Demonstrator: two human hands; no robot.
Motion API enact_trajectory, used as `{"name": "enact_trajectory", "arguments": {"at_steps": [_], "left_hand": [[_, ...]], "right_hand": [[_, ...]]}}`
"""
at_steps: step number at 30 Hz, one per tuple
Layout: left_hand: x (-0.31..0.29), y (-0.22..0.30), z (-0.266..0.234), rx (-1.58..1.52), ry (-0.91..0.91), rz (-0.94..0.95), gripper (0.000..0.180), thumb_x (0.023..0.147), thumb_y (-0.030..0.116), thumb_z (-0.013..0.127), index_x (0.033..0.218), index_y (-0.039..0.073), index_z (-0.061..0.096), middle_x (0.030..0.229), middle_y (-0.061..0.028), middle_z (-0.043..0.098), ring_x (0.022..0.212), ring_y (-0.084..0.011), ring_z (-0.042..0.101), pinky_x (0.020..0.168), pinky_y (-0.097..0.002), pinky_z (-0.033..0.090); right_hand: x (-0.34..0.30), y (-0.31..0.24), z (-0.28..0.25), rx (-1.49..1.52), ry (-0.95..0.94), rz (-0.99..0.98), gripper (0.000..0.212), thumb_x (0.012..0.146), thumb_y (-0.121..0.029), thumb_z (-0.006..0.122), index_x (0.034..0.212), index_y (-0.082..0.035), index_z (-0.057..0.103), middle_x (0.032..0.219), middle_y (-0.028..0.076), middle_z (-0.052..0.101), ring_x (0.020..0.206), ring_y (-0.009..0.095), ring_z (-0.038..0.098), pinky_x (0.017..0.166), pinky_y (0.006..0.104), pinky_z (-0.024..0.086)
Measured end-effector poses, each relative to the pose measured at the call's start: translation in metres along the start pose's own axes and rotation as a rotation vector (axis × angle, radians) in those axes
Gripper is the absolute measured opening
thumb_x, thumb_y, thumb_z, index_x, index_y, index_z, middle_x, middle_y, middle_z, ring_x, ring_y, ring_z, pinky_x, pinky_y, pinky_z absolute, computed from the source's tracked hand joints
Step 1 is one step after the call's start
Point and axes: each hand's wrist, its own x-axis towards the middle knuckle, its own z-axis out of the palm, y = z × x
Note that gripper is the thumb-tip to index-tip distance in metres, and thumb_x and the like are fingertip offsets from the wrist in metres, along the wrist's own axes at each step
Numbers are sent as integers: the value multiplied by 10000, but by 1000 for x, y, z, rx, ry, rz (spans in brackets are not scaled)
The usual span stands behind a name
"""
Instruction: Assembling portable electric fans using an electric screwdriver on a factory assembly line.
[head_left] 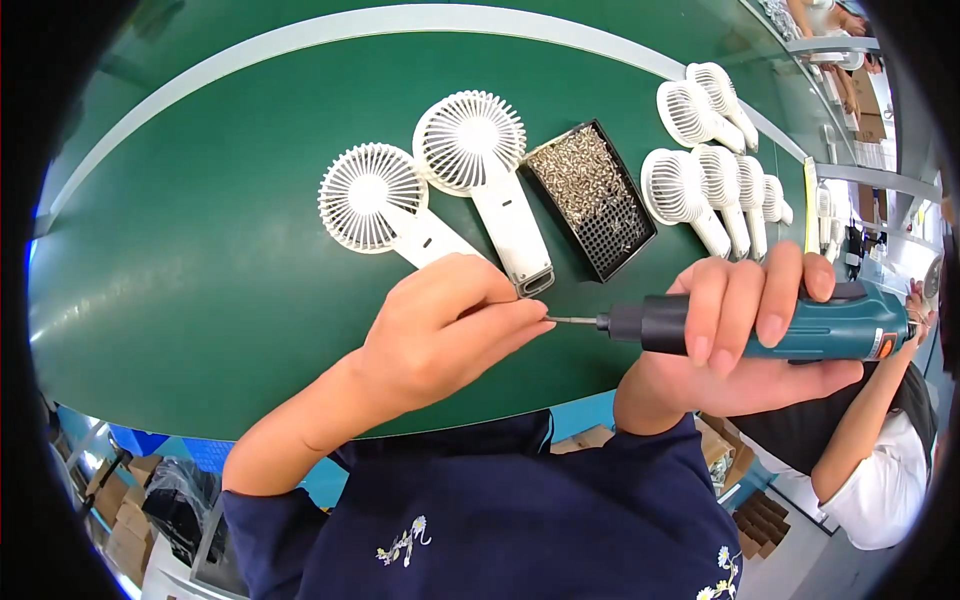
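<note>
My right hand [740, 330] is wrapped around a teal and black electric screwdriver [830, 325], held level with its bit pointing left. At the bit's tip, the fingers of my left hand [440, 325] are pinched together; whatever lies between them is too small or hidden to make out. Just beyond those fingers lies a white handheld fan [470, 145], its handle's grey end beside my fingertips. A second white handheld fan [368, 195] lies to its left, and my left hand covers the end of its handle.
Right of the fans, a black tray [600, 255] holds many small metal screws [580, 175] over a perforated grid. Several more white fans [690, 190] lie at the far right of the green table [200, 300]. A co-worker's arm [860, 430] shows at the right edge.
</note>
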Motion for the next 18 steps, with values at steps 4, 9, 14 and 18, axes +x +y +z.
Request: {"name": "enact_trajectory", "arguments": {"at_steps": [4, 9, 14, 18], "left_hand": [[-6, 7, -1, -57, 117, -114, 248, 673, -6, 856, 882, 3, 722, 716, -44, 559, 578, -154, 540, 475, -280, 413], [-15, 11, 2, -61, 185, -110, 273, 668, -31, 862, 911, -2, 740, 719, -40, 556, 575, -137, 520, 476, -267, 391], [-19, 4, 9, -95, 221, -103, 269, 684, -21, 861, 927, -9, 749, 716, -38, 569, 565, -126, 525, 458, -261, 385], [-24, 2, 12, -216, 240, -126, 274, 688, -18, 861, 939, -12, 752, 733, -41, 581, 571, -120, 526, 472, -256, 390]], "right_hand": [[0, 4, 2, 23, 36, -32, 735, 933, -695, 481, 1269, -41, 472, 881, 66, 542, 521, 175, 555, 467, 347, 501], [-3, 7, -2, 55, 76, -20, 735, 938, -694, 473, 1260, -33, 479, 879, 59, 531, 516, 162, 536, 467, 336, 487], [-4, 15, -3, 147, 122, -9, 706, 960, -676, 446, 1230, -26, 493, 876, 55, 522, 515, 150, 495, 479, 323, 463], [-1, 22, 1, 244, 267, 28, 543, 952, -488, 588, 1155, 8, 500, 832, 48, 503, 521, 133, 493, 502, 270, 463]]}}
